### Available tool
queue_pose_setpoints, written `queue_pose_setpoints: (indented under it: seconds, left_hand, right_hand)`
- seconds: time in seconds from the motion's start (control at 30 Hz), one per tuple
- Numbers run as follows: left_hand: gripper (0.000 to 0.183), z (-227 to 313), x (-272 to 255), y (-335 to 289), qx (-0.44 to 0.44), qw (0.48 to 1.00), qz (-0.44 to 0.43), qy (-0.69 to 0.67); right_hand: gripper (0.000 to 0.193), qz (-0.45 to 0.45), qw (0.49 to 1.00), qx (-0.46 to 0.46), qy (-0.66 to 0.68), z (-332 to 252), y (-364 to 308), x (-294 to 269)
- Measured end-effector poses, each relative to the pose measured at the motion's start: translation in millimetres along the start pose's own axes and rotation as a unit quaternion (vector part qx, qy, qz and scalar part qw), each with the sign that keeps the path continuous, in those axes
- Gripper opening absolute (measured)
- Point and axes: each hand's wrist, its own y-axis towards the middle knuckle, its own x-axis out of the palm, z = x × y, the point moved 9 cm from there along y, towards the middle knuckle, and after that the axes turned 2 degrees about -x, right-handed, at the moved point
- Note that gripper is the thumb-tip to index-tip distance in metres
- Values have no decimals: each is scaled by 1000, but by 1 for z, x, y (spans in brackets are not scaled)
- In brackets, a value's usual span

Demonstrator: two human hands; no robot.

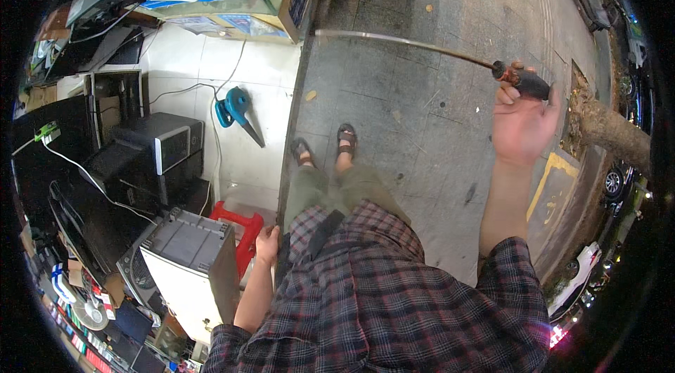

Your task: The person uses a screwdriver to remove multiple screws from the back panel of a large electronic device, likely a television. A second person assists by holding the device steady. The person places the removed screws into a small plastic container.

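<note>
Taking the blue blower (235, 106) as reference, you have the long-shafted screwdriver (503, 72) well to its right, gripped by the handle in your right hand (524, 123); the shaft runs back leftward, beyond the blower as seen from you. Your left hand (267, 245), nearer you than the blower and slightly right of it, has its fingers curled; whether it holds anything cannot be determined. As to progress, the tool is in your grasp, which is all that can be recorded as done; no screw, joint or opened part is visible at its tip, so what remains cannot be established. The tip appears just beside the edge of the table (290, 11) beyond the blower, contact unconfirmed, and in my judgement that edge limits your swing on that side. A black computer tower (169, 135) stands left of the blower; a red stool (246, 222) and a cream-sided case (179, 281) stand nearer you, crowding your left hand. A cord (215, 135) trails beside the blower and may snag. A tree trunk (615, 135) stands far to its right.
</note>
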Motion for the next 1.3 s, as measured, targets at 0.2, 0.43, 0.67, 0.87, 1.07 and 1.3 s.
queue_pose_setpoints:
  seconds: [0.2, 0.43, 0.67, 0.87, 1.07, 1.3]
  left_hand:
    - [50, 76, -20, 40, 111, 994, -3, 10]
    - [52, 177, -60, 84, 127, 990, 11, -60]
    - [44, 191, -91, 125, 153, 987, 39, -25]
    - [43, 190, -100, 152, 154, 986, 27, -59]
    - [49, 81, -94, 199, 131, 989, 16, 65]
    - [46, 9, -102, 203, 25, 998, 16, 54]
  right_hand:
    - [50, 1, 996, -51, -79, 8, 23, 33]
    - [59, -129, 925, -238, -265, 14, 26, 186]
    - [66, -273, 793, -327, -435, 50, 19, 313]
    - [71, -311, 708, -294, -562, 100, 20, 377]
    - [70, -353, 672, -286, -584, 122, 27, 410]
    - [54, -381, 696, -290, -534, 130, 31, 411]
